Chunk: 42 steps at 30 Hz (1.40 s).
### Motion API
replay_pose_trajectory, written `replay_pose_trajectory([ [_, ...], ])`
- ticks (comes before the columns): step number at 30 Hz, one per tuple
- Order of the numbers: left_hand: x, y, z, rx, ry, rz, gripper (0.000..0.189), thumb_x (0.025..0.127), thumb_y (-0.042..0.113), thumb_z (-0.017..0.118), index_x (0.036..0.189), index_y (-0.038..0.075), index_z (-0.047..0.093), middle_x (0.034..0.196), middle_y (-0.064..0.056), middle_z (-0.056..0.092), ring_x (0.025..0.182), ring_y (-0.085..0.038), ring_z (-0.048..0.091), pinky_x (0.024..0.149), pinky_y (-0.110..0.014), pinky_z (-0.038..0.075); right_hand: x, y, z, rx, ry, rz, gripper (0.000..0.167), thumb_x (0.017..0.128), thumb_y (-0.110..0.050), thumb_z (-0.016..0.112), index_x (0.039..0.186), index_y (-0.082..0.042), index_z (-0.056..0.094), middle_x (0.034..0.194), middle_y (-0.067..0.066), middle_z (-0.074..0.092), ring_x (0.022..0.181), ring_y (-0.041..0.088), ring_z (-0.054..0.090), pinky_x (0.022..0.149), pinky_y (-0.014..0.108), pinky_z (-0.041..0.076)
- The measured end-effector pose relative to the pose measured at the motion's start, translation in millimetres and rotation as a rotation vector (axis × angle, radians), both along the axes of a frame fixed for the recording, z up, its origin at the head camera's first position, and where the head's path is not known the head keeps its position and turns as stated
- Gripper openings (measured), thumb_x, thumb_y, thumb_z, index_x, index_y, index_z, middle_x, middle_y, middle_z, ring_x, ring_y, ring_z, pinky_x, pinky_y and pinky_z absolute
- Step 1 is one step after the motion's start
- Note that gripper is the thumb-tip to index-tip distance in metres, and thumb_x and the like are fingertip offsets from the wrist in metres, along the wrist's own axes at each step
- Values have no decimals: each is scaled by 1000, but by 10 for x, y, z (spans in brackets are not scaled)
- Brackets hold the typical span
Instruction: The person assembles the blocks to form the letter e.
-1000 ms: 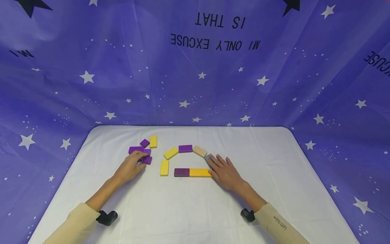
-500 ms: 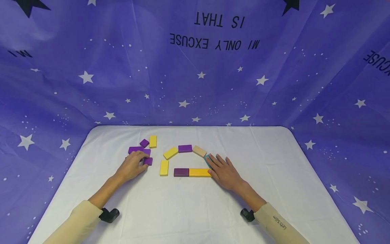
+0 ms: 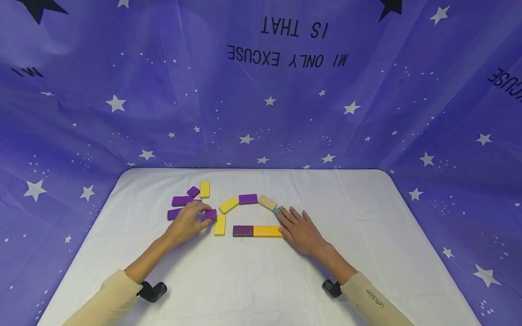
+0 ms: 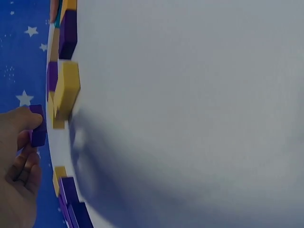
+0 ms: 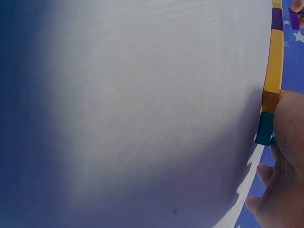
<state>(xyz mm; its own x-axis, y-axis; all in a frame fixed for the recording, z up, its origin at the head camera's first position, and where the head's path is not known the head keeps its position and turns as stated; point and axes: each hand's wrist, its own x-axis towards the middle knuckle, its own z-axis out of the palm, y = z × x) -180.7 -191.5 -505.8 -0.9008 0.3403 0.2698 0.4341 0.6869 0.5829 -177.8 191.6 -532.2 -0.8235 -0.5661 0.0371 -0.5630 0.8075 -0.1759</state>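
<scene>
My left hand (image 3: pixel 185 224) pinches a small purple block (image 3: pixel 210 214) between thumb and fingers; the left wrist view shows this purple block (image 4: pixel 38 126) held above the table. Just right of it lies a yellow block (image 3: pixel 219 225), part of an arch of blocks with a slanted yellow block (image 3: pixel 229 205), a purple block (image 3: pixel 248 199) and a tan block (image 3: pixel 267 202). My right hand (image 3: pixel 303 232) rests with straight fingers over a teal block (image 3: pixel 277 213), partly hiding it. Its thumb touches the right end of an orange block (image 3: pixel 267 231), which adjoins a dark purple block (image 3: pixel 243 231).
Left of the arch lie loose blocks: a purple block (image 3: pixel 181 201), another purple block (image 3: pixel 173 214) partly behind my left hand, a small purple block (image 3: pixel 193 192) and a yellow block (image 3: pixel 205 189). A white cloth (image 3: pixel 244 280) covers the table; a starry purple curtain (image 3: pixel 261 117) surrounds it.
My left hand has moved right, carrying the small purple block from the loose group toward the arch's left yellow block. A purple block behind it is now uncovered. The right hand has stayed put.
</scene>
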Motion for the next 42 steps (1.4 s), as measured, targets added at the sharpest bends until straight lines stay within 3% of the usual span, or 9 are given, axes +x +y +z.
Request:
replay_pose_trajectory([
  [4, 35, 162, 23, 34, -12, -45, 31, 81, 4, 79, 111, 0, 68, 110, -12, 66, 106, -32, 60, 94, -52, 46, -3, 7, -8, 10, -3, -1, 56, 108, -40, 39, 157, -16, 31, 161, 5, 28, 146, 35, 25, 114, 63, 19],
  [13, 75, 378, -55, 50, -50, -89, 32, 81, 4, 80, 110, 0, 69, 105, -8, 66, 95, -24, 58, 87, -43, 50, 5, 8, -6, -9, 7, 5, 56, 107, -40, 41, 157, -15, 33, 160, 6, 30, 145, 36, 27, 113, 64, 20],
  [23, 132, 409, -88, 38, -69, -98, 30, 82, 5, 80, 110, 2, 69, 103, -5, 65, 91, -22, 56, 80, -39, 49, -2, 3, -13, 5, 2, -5, 57, 107, -41, 40, 157, -15, 32, 160, 6, 30, 146, 35, 25, 114, 62, 18],
  [33, 144, 430, -124, 23, -86, -103, 29, 84, 7, 79, 111, 2, 70, 105, -6, 65, 94, -24, 58, 86, -42, 49, 9, -4, 20, -4, 7, 7, 57, 106, -39, 44, 156, -13, 34, 159, 8, 32, 145, 37, 27, 113, 63, 20],
  [42, 151, 409, -156, 18, -78, -94, 29, 83, 5, 79, 111, 4, 70, 104, -3, 64, 92, -20, 56, 82, -39, 48, 9, -5, 13, -24, 24, 7, 56, 106, -37, 46, 155, -12, 36, 158, 9, 35, 144, 38, 29, 112, 64, 21],
])
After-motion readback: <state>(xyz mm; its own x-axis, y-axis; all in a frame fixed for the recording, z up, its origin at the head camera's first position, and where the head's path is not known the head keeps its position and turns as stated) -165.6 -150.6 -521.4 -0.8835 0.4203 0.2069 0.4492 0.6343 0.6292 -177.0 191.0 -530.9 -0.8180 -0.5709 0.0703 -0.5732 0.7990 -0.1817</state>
